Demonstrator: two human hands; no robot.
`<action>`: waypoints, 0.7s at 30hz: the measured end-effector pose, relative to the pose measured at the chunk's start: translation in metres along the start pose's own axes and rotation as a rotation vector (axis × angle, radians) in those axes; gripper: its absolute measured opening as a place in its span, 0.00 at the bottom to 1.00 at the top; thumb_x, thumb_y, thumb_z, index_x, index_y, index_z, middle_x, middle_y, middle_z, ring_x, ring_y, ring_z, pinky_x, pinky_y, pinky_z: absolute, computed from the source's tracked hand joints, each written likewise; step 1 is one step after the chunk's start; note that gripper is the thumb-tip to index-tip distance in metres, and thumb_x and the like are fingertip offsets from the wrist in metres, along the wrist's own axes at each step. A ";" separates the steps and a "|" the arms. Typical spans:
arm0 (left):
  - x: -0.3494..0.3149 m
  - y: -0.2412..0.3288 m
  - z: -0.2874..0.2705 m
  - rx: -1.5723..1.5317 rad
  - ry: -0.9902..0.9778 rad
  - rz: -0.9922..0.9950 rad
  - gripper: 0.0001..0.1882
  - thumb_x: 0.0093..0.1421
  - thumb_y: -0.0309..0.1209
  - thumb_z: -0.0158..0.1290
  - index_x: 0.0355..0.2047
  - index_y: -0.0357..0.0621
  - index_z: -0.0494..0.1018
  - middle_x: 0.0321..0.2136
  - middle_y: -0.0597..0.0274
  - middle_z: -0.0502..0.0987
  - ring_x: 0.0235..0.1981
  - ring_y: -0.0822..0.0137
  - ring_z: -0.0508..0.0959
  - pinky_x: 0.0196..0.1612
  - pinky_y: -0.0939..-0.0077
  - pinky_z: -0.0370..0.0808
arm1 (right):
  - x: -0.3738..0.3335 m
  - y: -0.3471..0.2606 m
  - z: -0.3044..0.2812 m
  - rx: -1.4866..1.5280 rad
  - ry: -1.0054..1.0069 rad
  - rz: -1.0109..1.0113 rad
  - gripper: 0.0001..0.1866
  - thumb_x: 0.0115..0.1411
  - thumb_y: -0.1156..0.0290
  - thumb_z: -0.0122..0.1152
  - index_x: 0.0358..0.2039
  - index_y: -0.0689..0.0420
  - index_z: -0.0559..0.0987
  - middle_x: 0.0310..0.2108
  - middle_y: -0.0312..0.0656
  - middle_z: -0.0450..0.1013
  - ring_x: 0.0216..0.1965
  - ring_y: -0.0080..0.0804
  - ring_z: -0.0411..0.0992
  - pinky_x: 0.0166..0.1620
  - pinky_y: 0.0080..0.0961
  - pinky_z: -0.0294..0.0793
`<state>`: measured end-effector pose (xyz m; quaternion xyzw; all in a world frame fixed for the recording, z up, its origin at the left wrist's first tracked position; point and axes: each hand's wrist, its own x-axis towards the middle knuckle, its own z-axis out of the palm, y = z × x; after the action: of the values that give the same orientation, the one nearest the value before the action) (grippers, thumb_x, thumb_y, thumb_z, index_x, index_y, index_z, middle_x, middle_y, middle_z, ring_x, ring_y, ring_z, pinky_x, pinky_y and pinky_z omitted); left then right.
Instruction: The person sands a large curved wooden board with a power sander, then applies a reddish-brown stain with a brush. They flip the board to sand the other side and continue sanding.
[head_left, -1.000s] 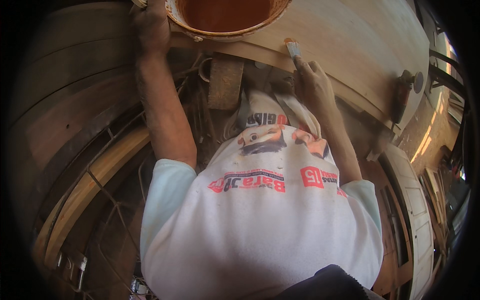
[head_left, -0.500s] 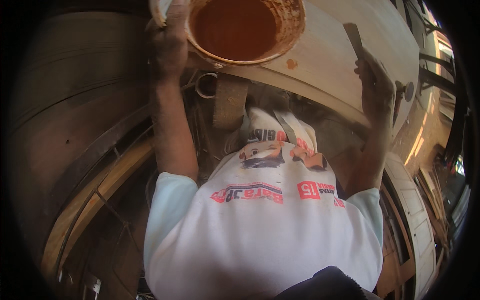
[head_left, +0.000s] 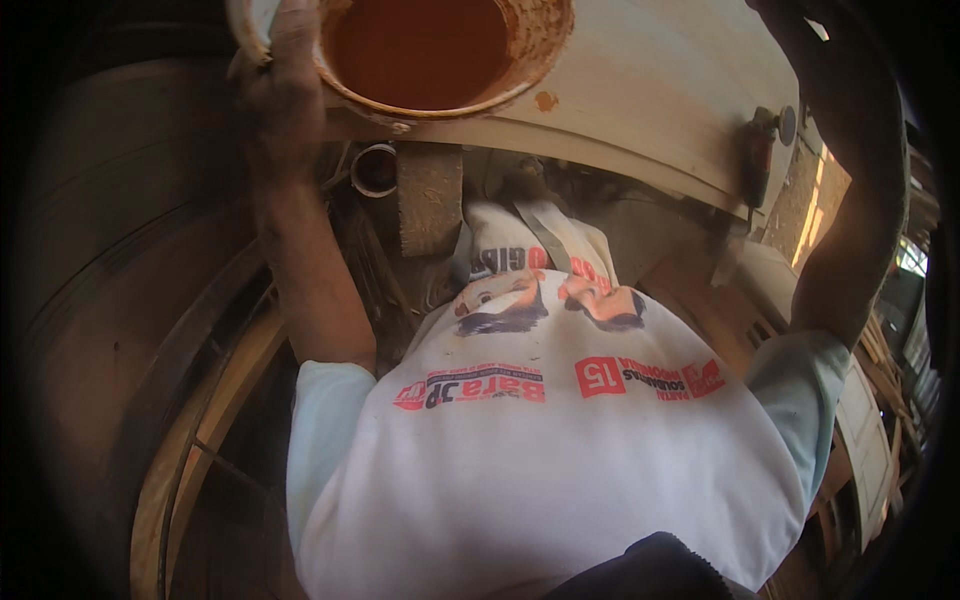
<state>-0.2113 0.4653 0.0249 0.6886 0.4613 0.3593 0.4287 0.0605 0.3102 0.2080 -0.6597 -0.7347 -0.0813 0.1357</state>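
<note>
My left hand (head_left: 280,95) grips the left rim of a round, stained bucket (head_left: 520,60) that holds red-brown liquid. The bucket rests at the near edge of a pale curved wooden panel (head_left: 660,110). My right arm (head_left: 850,210) is raised along the right side. My right hand (head_left: 795,20) is dark and cut off at the top edge, so whatever it holds is hidden. My white printed shirt fills the lower middle of the view.
A dark power tool (head_left: 760,150) lies on the panel's right end. Under the panel are a wooden block (head_left: 430,200) and a short round pipe end (head_left: 375,170). Curved wooden frames (head_left: 200,450) run along the left, and stacked timber (head_left: 885,440) stands at the right.
The bucket and panel have come nearer and lower in view. My right hand, which held a small brush over the panel, has lifted up and to the right, to the picture's top edge.
</note>
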 end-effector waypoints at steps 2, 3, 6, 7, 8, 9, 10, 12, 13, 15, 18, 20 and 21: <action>0.001 0.016 0.007 -0.215 -0.016 -0.026 0.21 0.73 0.39 0.49 0.58 0.35 0.74 0.52 0.53 0.79 0.53 0.62 0.78 0.57 0.68 0.74 | 0.018 -0.007 0.003 -0.041 -0.066 -0.043 0.09 0.61 0.79 0.64 0.42 0.63 0.84 0.32 0.42 0.78 0.31 0.31 0.76 0.34 0.25 0.77; 0.004 0.014 0.012 -0.374 0.003 0.041 0.22 0.73 0.36 0.49 0.59 0.32 0.73 0.54 0.55 0.78 0.55 0.65 0.76 0.59 0.69 0.72 | 0.027 -0.009 0.006 -0.044 -0.079 -0.086 0.08 0.61 0.78 0.65 0.41 0.63 0.84 0.32 0.41 0.78 0.31 0.31 0.76 0.34 0.26 0.77; 0.008 0.009 0.017 -0.394 0.010 0.217 0.19 0.74 0.34 0.47 0.56 0.32 0.75 0.51 0.55 0.80 0.53 0.66 0.77 0.58 0.69 0.72 | 0.045 -0.014 0.015 -0.081 -0.156 -0.192 0.08 0.60 0.78 0.66 0.40 0.62 0.84 0.31 0.41 0.77 0.31 0.32 0.77 0.34 0.26 0.78; 0.008 0.004 0.020 -0.402 0.013 0.226 0.19 0.74 0.33 0.47 0.56 0.32 0.75 0.51 0.55 0.80 0.53 0.66 0.77 0.58 0.69 0.72 | 0.047 -0.015 0.017 -0.098 -0.188 -0.215 0.07 0.60 0.78 0.66 0.40 0.62 0.84 0.31 0.40 0.77 0.31 0.32 0.77 0.34 0.26 0.78; 0.008 0.000 0.023 -0.411 0.014 0.235 0.18 0.74 0.32 0.47 0.56 0.32 0.75 0.51 0.55 0.80 0.53 0.65 0.77 0.58 0.70 0.72 | 0.053 -0.021 0.019 -0.151 -0.244 -0.237 0.06 0.60 0.77 0.66 0.38 0.61 0.84 0.31 0.40 0.77 0.31 0.33 0.77 0.34 0.27 0.78; 0.008 -0.002 0.025 -0.422 0.012 0.244 0.18 0.74 0.32 0.47 0.56 0.32 0.75 0.51 0.55 0.81 0.53 0.65 0.78 0.58 0.70 0.72 | 0.059 -0.027 0.020 -0.203 -0.300 -0.259 0.04 0.60 0.77 0.65 0.36 0.61 0.83 0.31 0.40 0.76 0.31 0.34 0.77 0.34 0.28 0.78; 0.008 -0.001 0.023 -0.386 0.029 0.253 0.18 0.74 0.32 0.47 0.56 0.33 0.75 0.50 0.54 0.81 0.53 0.64 0.78 0.58 0.70 0.72 | 0.068 -0.032 0.026 -0.234 -0.347 -0.301 0.03 0.60 0.76 0.65 0.34 0.61 0.83 0.31 0.40 0.76 0.32 0.34 0.77 0.34 0.30 0.79; 0.008 0.007 0.015 -0.310 0.062 0.266 0.18 0.73 0.31 0.47 0.57 0.33 0.75 0.50 0.52 0.81 0.54 0.63 0.78 0.59 0.70 0.72 | 0.084 -0.037 0.039 -0.299 -0.481 -0.413 0.04 0.61 0.74 0.63 0.33 0.62 0.81 0.35 0.41 0.77 0.36 0.35 0.77 0.39 0.33 0.78; 0.003 0.022 0.005 -0.359 -0.035 0.118 0.18 0.72 0.30 0.47 0.57 0.32 0.74 0.51 0.50 0.80 0.55 0.60 0.78 0.60 0.69 0.71 | 0.089 -0.037 0.045 -0.349 -0.563 -0.468 0.06 0.62 0.72 0.62 0.32 0.62 0.81 0.38 0.43 0.77 0.40 0.36 0.77 0.42 0.37 0.78; 0.008 0.013 0.015 -0.403 -0.049 0.206 0.19 0.72 0.29 0.48 0.58 0.32 0.73 0.52 0.49 0.80 0.56 0.59 0.77 0.61 0.69 0.71 | 0.083 -0.029 0.071 -0.520 -0.511 -0.576 0.10 0.61 0.73 0.63 0.43 0.60 0.81 0.38 0.37 0.76 0.41 0.30 0.75 0.47 0.26 0.77; 0.009 0.009 0.017 -0.400 -0.032 0.271 0.19 0.70 0.27 0.49 0.59 0.31 0.72 0.53 0.47 0.79 0.58 0.58 0.77 0.62 0.69 0.70 | 0.082 -0.025 0.113 -0.530 -0.378 -0.723 0.16 0.55 0.74 0.64 0.46 0.56 0.82 0.38 0.34 0.74 0.43 0.28 0.73 0.52 0.22 0.76; 0.009 0.009 0.018 -0.399 -0.024 0.279 0.19 0.70 0.26 0.49 0.59 0.30 0.72 0.54 0.47 0.79 0.58 0.58 0.77 0.63 0.69 0.70 | 0.087 -0.023 0.134 -0.547 -0.340 -0.795 0.17 0.53 0.75 0.65 0.45 0.55 0.82 0.38 0.34 0.73 0.44 0.29 0.72 0.54 0.23 0.76; 0.010 0.009 0.019 -0.410 -0.023 0.272 0.19 0.69 0.25 0.50 0.59 0.30 0.72 0.54 0.46 0.79 0.59 0.57 0.77 0.63 0.69 0.70 | 0.091 -0.019 0.142 -0.601 -0.356 -0.829 0.17 0.53 0.75 0.65 0.46 0.55 0.82 0.39 0.34 0.73 0.45 0.29 0.73 0.55 0.23 0.76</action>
<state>-0.1881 0.4677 0.0272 0.6470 0.2769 0.4922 0.5124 0.0202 0.4363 0.1019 -0.3279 -0.8894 -0.2217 -0.2289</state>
